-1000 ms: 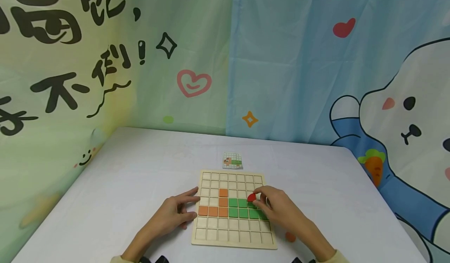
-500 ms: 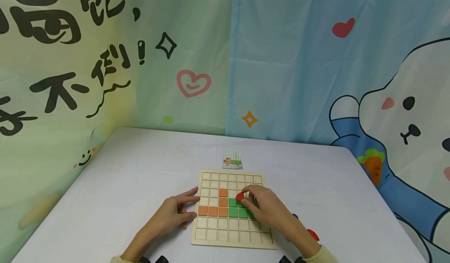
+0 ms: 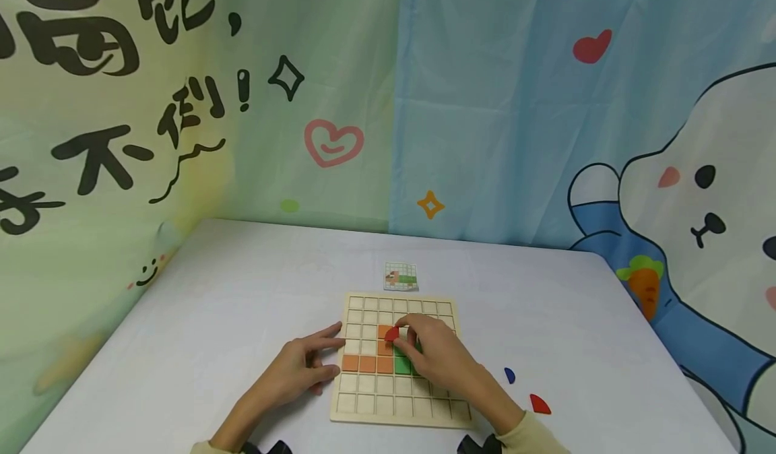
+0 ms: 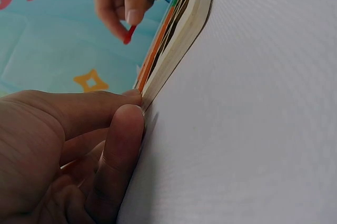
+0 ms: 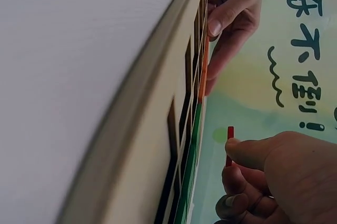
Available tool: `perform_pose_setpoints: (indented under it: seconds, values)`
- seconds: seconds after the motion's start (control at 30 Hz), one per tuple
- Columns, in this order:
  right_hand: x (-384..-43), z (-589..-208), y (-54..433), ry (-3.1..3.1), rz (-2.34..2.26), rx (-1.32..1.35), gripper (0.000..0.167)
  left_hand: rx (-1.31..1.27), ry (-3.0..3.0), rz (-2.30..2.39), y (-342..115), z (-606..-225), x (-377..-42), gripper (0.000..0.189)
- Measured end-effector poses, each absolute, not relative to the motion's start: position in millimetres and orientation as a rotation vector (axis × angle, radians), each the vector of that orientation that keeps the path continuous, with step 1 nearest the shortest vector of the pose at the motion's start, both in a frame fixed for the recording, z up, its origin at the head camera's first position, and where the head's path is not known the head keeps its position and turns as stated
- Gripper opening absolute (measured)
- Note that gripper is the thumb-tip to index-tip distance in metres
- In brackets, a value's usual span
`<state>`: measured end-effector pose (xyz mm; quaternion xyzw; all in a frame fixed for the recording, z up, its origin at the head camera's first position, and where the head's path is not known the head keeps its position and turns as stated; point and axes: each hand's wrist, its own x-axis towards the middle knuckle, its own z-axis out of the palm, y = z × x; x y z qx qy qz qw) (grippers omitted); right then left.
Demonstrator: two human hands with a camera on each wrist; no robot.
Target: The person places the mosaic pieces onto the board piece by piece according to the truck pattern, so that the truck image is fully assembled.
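My right hand [image 3: 436, 349] pinches a small red piece with a curved edge [image 3: 391, 334] between thumb and fingers, over the middle of a square wooden grid board [image 3: 400, 410]. In the right wrist view this red piece [image 5: 230, 133] is seen edge-on, apart from the board. Orange square tiles [image 3: 367, 364] fill a row and a short column of cells. Green tiles [image 3: 403, 365] adjoin them, partly hidden under my right hand. My left hand [image 3: 297, 366] rests at the board's left edge, its fingertips [image 4: 131, 98] touching the side.
A small printed card [image 3: 401, 277] with a grid picture lies behind the board. To the right on the white table [image 3: 606, 346] lie a blue half-round piece [image 3: 510, 375] and a red quarter-round piece [image 3: 539, 405]. Printed curtains [image 3: 485, 104] stand behind the table.
My right hand has carried the red piece leftward across the board, from the green tiles to over the orange column. Loose blue and red pieces at the right have come into view. My left hand stays put.
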<state>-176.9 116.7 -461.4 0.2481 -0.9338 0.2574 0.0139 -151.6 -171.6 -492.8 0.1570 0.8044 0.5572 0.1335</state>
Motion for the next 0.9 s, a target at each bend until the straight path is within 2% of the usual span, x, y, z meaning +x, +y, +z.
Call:
perform_pose_setpoints:
  seconds: [0.47,0.9]
  values:
    - [-187.4,-465.2,93.9,-2.890,0.810,0.811,0.028,0.438,2.357,1.607,-169.7,-492.5,-152.4,0.052]
    - [-192.0,-469.7,79.2,-2.981,0.838,0.743,0.029,0.441,2.359,1.601,-171.1,-492.6,-152.3,0.052]
